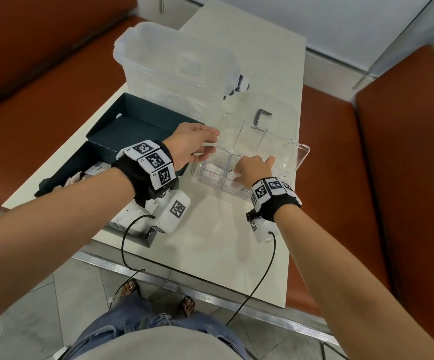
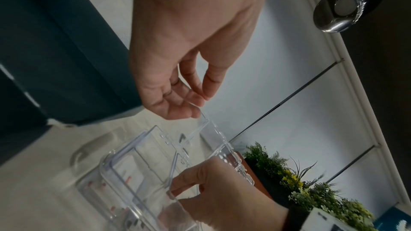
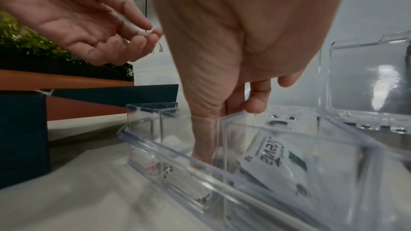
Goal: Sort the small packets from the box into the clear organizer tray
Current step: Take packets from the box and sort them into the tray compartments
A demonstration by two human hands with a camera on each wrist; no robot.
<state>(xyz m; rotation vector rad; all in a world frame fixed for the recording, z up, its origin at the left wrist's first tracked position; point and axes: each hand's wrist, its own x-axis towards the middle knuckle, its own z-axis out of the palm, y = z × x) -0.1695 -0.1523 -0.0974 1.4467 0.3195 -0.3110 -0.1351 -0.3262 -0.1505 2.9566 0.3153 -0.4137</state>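
Observation:
The clear organizer tray [image 1: 203,175] lies mid-table with its lid [image 1: 297,154] swung open to the right. White packets [image 1: 212,172] lie in its near compartments, one with black print [image 3: 273,152]. My left hand [image 1: 212,141] pinches a thin clear plastic edge [image 2: 205,114] at the tray's far left corner. My right hand [image 1: 239,175] reaches down into a near compartment; its thumb and fingers [image 3: 204,138] straddle a clear divider wall [image 3: 222,147]. The dark teal box [image 1: 138,126] stands open to the left, with more white packets [image 1: 81,178] in its nearer half.
A large clear storage bin [image 1: 174,66] stands at the back of the white table [image 1: 210,250]. A black L-shaped key [image 1: 261,116] lies behind the tray. Orange benches [image 1: 366,178] flank the table. Cables hang from both wristbands over the front edge.

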